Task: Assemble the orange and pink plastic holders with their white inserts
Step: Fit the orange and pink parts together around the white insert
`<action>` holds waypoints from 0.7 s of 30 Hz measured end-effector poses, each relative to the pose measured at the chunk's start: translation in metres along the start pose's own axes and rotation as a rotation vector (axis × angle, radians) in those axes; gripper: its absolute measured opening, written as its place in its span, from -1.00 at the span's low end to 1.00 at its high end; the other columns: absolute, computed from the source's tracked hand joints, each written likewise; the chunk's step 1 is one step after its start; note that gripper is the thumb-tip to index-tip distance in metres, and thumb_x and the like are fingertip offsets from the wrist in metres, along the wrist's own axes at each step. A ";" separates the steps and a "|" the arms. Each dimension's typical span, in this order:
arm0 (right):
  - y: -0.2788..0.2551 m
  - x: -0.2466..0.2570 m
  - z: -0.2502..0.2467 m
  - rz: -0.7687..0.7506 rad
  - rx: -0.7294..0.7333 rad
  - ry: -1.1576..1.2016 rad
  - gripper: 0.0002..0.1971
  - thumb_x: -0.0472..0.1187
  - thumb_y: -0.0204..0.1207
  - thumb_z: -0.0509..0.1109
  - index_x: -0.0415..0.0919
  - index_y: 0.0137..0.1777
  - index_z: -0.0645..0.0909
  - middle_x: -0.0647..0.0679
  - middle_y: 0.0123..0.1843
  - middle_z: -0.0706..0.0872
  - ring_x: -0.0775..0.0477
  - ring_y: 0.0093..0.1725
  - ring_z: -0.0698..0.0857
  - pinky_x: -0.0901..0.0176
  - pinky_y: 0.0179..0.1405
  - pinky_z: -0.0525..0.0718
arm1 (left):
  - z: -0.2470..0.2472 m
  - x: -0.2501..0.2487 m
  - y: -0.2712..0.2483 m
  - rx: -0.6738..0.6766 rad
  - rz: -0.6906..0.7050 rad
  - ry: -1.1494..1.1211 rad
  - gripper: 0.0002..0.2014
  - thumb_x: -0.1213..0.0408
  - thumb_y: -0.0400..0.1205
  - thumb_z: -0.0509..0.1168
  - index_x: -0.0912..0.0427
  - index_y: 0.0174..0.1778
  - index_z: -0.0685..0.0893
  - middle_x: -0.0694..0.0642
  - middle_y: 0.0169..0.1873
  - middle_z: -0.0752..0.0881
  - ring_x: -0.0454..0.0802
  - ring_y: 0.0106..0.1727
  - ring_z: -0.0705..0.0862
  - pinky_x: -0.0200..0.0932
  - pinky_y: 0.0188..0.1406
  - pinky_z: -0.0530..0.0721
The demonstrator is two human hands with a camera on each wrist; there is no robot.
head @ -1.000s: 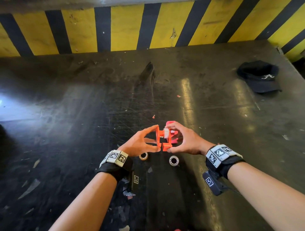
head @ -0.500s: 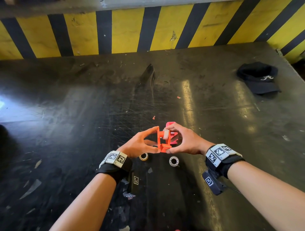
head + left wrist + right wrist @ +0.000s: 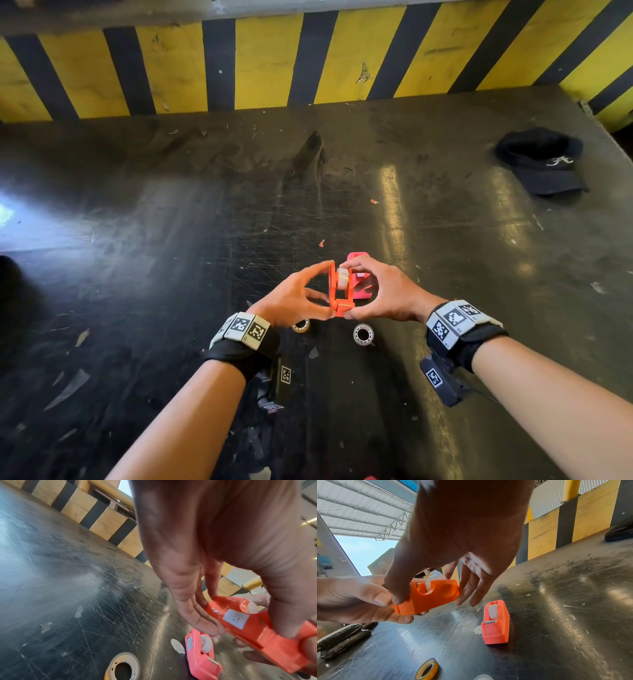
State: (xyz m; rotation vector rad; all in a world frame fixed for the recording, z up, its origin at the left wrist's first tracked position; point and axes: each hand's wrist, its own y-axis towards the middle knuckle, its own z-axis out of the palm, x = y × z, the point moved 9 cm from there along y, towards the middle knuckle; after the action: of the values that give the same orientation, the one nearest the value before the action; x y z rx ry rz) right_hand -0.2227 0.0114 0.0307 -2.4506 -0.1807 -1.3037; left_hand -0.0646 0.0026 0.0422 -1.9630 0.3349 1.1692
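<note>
Both hands hold the orange holder (image 3: 339, 291) above the dark table (image 3: 171, 240). My left hand (image 3: 294, 298) pinches its left side and near end with thumb and fingers. My right hand (image 3: 380, 294) pinches the other side, index finger over the top. A white insert (image 3: 342, 278) sits in the holder's slot (image 3: 431, 584). The orange holder (image 3: 254, 626) bears a small white label in the left wrist view. The pink holder (image 3: 359, 277), with a white insert (image 3: 493, 612) inside it (image 3: 496, 623), stands on the table just behind the hands (image 3: 200, 654).
Two tape rolls lie on the table near my wrists, one yellowish (image 3: 300, 324), one clear (image 3: 363, 334). A black cap (image 3: 541, 161) lies at the far right. A yellow-and-black striped wall (image 3: 308, 58) borders the far edge. Paper scraps dot the surface.
The orange holder has turned slightly in my hands, and the white insert sits a little deeper in its slot. Both hands stay in about the same spot.
</note>
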 end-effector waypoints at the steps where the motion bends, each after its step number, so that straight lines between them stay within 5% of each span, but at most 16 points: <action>1: 0.000 0.001 -0.001 -0.002 -0.004 0.004 -0.16 -0.05 0.23 0.86 0.14 0.49 0.53 0.16 0.37 0.71 0.08 0.32 0.75 0.40 0.13 0.73 | 0.000 -0.001 0.000 0.003 0.001 -0.001 0.01 0.48 0.52 0.58 -0.12 0.79 0.20 0.07 0.63 0.50 0.00 0.25 0.83 0.03 0.30 0.80; 6: 0.000 0.003 -0.005 -0.007 -0.025 0.000 -0.12 0.04 0.16 0.87 0.22 0.49 0.55 0.12 0.44 0.69 0.07 0.33 0.75 0.15 0.30 0.77 | -0.001 -0.002 0.000 0.003 0.023 -0.003 0.01 0.45 0.53 0.58 -0.11 0.80 0.17 0.03 0.51 0.62 -0.08 0.24 0.83 -0.13 0.21 0.80; 11: -0.001 0.005 -0.007 -0.005 -0.074 0.044 -0.03 0.04 0.12 0.88 0.25 0.52 0.45 0.06 0.44 0.65 0.03 0.27 0.80 0.05 0.28 0.82 | -0.008 -0.006 0.001 -0.036 0.083 0.047 0.09 0.33 0.47 0.67 -0.13 0.81 0.15 -0.04 0.64 0.48 -0.02 0.31 0.77 0.20 0.42 0.73; 14: -0.001 0.004 -0.008 -0.013 -0.115 0.036 -0.02 0.03 0.09 0.88 0.23 0.49 0.43 0.09 0.44 0.65 0.09 0.26 0.80 0.12 0.27 0.78 | -0.016 -0.012 0.000 -0.105 0.118 -0.015 0.07 0.25 0.47 0.68 -0.23 0.78 0.18 -0.10 0.63 0.41 -0.01 0.20 0.85 0.06 0.25 0.83; 17: -0.002 0.003 -0.006 -0.015 -0.123 0.041 -0.01 0.01 0.08 0.90 0.22 0.49 0.44 0.08 0.44 0.66 0.15 0.18 0.82 0.32 0.17 0.74 | -0.029 -0.025 -0.005 -0.273 0.200 0.067 -0.29 0.24 0.60 0.57 -0.16 0.63 0.41 -0.03 0.56 0.51 0.02 -0.12 0.92 0.05 -0.08 0.90; 21: -0.002 0.007 -0.001 -0.029 -0.100 0.053 -0.01 -0.01 0.10 0.90 0.24 0.50 0.42 0.11 0.44 0.64 0.04 0.19 0.83 0.04 0.23 0.84 | -0.030 -0.033 -0.001 -0.363 0.241 0.226 -0.62 0.25 0.64 0.51 -0.14 0.32 0.61 -0.02 0.44 0.58 -0.04 -0.28 0.90 -0.16 -0.43 0.82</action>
State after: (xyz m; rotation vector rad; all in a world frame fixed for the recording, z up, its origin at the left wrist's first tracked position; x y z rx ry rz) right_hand -0.2198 0.0124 0.0371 -2.5011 -0.1415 -1.4203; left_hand -0.0633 -0.0249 0.0773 -2.4356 0.5179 1.2254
